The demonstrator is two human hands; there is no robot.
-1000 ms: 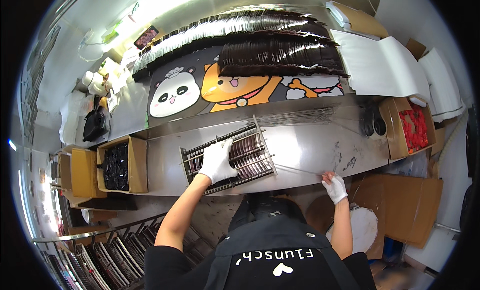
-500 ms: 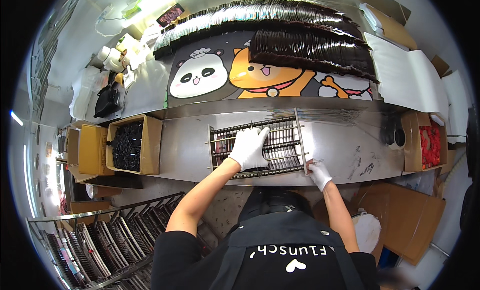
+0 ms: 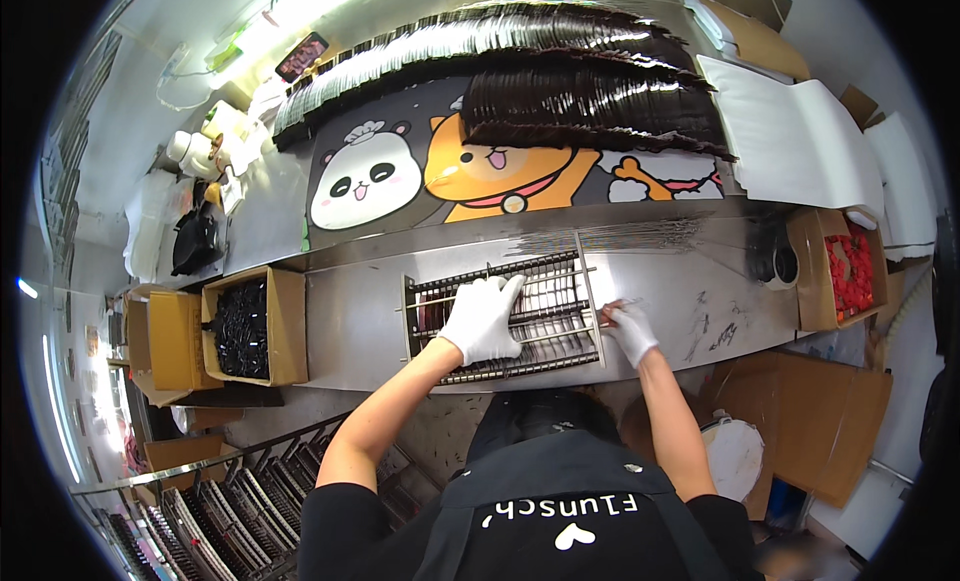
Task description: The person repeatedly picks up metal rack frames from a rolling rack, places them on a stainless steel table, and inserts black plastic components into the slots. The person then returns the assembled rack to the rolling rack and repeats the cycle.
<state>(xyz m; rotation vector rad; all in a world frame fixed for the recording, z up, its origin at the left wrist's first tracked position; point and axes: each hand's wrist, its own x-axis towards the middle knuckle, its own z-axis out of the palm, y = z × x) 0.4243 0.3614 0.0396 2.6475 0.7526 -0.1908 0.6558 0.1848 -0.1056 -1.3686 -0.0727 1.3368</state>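
Observation:
A metal rack with toothed dark bars and thin rods lies on the steel worktop, holding a row of thin, flat plates. My left hand, in a white glove, lies across the rack and grips it over its rods. At the rack's right end plate is my right hand, also gloved, its uncovered-looking fingertips pinched together against the plate's outer side. Whatever sits between those fingertips is too small to make out.
Cardboard boxes stand at both ends of the worktop: black pieces fill the left box, red pieces the right box. Long rows of dark thin strips lie on a cartoon mat behind. A loaded rack cart stands lower left.
My right hand has moved up along the rack's end plate, away from its near corner. My left hand keeps its hold on the rack. The whole view has shifted slightly.

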